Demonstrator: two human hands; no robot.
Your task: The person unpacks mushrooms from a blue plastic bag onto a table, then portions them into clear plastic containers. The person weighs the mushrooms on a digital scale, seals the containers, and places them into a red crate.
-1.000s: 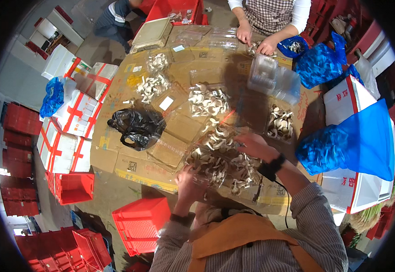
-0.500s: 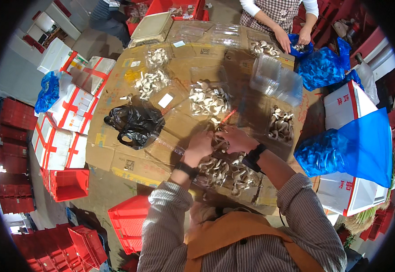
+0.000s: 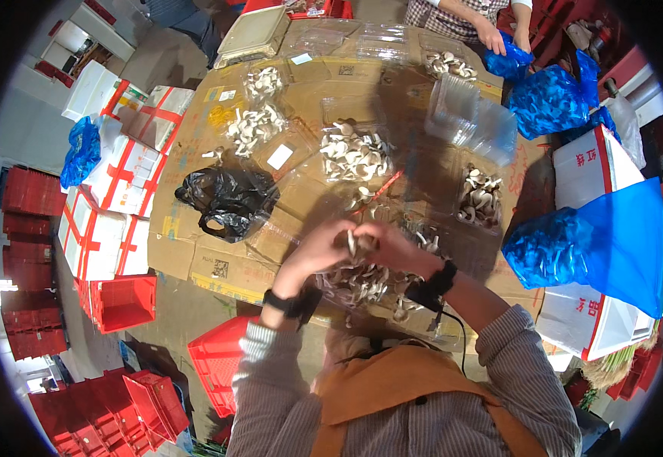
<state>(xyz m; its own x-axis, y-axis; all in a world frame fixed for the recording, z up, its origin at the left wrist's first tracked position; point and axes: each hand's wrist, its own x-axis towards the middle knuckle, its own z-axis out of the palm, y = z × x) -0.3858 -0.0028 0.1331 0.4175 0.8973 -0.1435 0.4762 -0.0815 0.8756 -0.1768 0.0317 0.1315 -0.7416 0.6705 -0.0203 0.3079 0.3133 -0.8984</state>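
Cardboard-covered desk [image 3: 217, 263]: I am gripping one mushroom cluster [image 3: 362, 245] between left hand [image 3: 317, 251] and right hand [image 3: 394, 250], splitting it; next needs gentle pull

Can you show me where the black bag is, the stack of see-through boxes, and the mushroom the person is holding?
black bag [image 3: 228, 199]: head view, on its crumpled middle.
stack of clear boxes [image 3: 470, 118]: head view, on the stack's side.
mushroom [image 3: 356, 243]: head view, on the pale stem between both hands.

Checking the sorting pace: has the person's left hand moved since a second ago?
Yes. The left hand moved up the table toward the black bag, meeting the right hand.
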